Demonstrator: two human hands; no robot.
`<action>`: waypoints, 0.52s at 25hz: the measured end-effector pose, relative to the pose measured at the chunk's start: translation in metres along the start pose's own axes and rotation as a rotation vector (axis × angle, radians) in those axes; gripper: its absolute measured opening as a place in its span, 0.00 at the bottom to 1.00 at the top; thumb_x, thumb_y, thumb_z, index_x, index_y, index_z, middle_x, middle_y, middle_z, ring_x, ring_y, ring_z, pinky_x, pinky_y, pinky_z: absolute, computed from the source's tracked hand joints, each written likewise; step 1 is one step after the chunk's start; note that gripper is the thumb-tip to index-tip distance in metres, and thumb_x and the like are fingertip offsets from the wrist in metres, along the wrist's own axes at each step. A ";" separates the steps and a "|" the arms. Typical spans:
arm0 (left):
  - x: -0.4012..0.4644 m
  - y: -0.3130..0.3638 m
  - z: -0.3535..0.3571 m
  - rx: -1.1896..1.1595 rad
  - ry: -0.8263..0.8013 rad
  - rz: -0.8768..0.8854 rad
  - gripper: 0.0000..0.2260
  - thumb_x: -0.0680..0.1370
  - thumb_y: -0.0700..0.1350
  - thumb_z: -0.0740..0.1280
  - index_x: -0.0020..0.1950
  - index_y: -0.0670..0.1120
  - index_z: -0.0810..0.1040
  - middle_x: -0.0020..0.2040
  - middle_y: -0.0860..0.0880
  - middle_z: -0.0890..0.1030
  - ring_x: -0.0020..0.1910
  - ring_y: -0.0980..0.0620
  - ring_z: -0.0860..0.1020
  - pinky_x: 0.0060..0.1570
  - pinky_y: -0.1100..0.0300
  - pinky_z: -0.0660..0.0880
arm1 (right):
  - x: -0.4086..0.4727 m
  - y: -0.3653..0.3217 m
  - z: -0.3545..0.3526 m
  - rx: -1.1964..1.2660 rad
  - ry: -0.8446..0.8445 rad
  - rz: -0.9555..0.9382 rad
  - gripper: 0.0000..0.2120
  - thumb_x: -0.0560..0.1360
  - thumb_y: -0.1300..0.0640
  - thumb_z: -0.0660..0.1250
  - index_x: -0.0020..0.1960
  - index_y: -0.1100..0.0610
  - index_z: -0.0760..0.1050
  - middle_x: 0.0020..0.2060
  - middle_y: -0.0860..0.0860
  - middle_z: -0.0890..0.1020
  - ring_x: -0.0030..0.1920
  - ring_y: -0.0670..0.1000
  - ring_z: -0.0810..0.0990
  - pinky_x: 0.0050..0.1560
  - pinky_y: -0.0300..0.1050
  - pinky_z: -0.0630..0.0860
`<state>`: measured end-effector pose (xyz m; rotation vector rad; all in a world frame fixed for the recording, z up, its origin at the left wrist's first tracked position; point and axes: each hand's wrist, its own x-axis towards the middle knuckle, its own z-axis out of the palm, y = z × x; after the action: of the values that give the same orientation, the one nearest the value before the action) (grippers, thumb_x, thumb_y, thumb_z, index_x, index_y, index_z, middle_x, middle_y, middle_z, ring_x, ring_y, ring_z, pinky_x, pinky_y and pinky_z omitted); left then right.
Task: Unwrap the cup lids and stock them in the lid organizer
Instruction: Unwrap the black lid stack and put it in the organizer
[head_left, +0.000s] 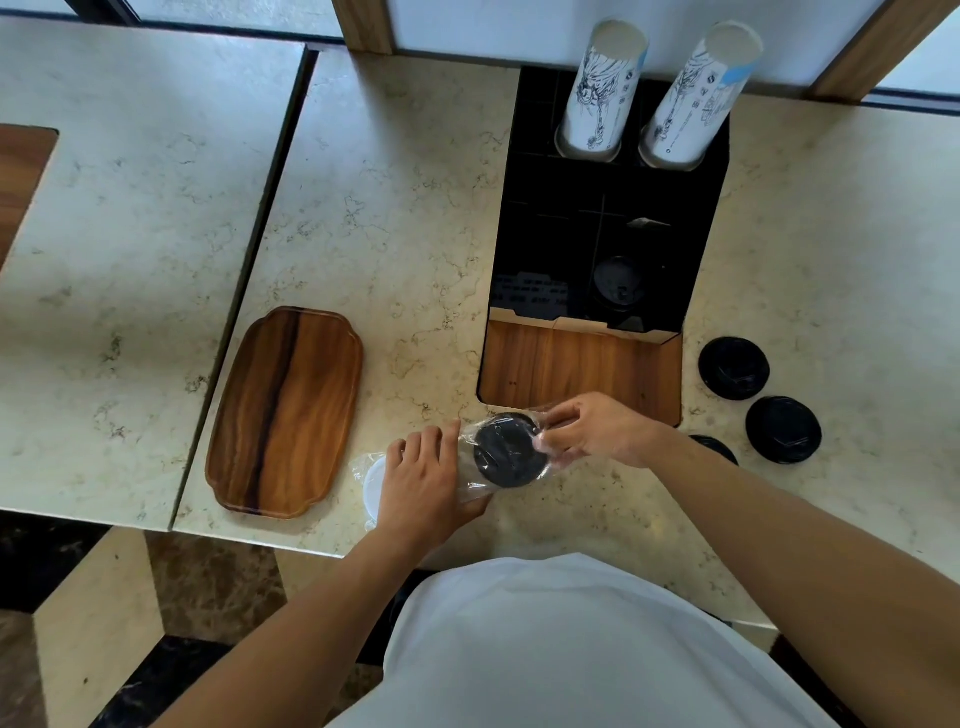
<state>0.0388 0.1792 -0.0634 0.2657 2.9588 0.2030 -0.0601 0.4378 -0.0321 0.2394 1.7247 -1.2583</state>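
Observation:
A clear plastic sleeve (470, 480) lies on the marble counter near its front edge, with a stack of black cup lids (508, 451) showing at its right end. My left hand (426, 480) presses down on the sleeve's middle. At the sleeve's open end my right hand (589, 428) pinches the plastic beside the black lids. Something white (373, 486) shows inside the sleeve's left end. The black lid organizer (701, 218) stands just beyond, with black lids (618, 283) in one front compartment.
Two tall stacks of printed paper cups (602, 88) (698, 98) stand in the organizer's back slots. Three loose black lids (733, 368) (783, 430) (719, 448) lie on the counter to the right. A wooden tray (285, 410) lies to the left, by a counter seam.

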 end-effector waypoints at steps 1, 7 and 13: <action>0.000 0.000 0.001 0.009 -0.008 0.001 0.45 0.68 0.74 0.63 0.74 0.43 0.66 0.58 0.44 0.76 0.55 0.42 0.75 0.57 0.45 0.70 | -0.003 0.003 -0.006 0.013 0.002 -0.001 0.18 0.67 0.56 0.81 0.55 0.56 0.84 0.47 0.50 0.89 0.47 0.52 0.88 0.48 0.45 0.84; 0.000 -0.001 0.003 0.033 -0.038 -0.002 0.44 0.68 0.73 0.64 0.73 0.44 0.67 0.59 0.44 0.76 0.56 0.42 0.74 0.58 0.44 0.70 | -0.014 0.017 -0.029 -0.002 0.107 0.001 0.17 0.70 0.56 0.79 0.58 0.56 0.83 0.47 0.51 0.88 0.46 0.52 0.88 0.49 0.47 0.84; 0.001 -0.001 0.001 0.051 -0.051 -0.007 0.43 0.67 0.73 0.65 0.72 0.45 0.68 0.59 0.45 0.76 0.57 0.42 0.74 0.59 0.45 0.69 | -0.027 0.021 -0.037 -0.006 0.241 -0.013 0.15 0.72 0.52 0.76 0.57 0.52 0.83 0.49 0.47 0.87 0.48 0.46 0.86 0.40 0.37 0.79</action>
<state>0.0382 0.1785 -0.0649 0.2628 2.9172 0.1182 -0.0537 0.4874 -0.0240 0.3895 1.9365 -1.2744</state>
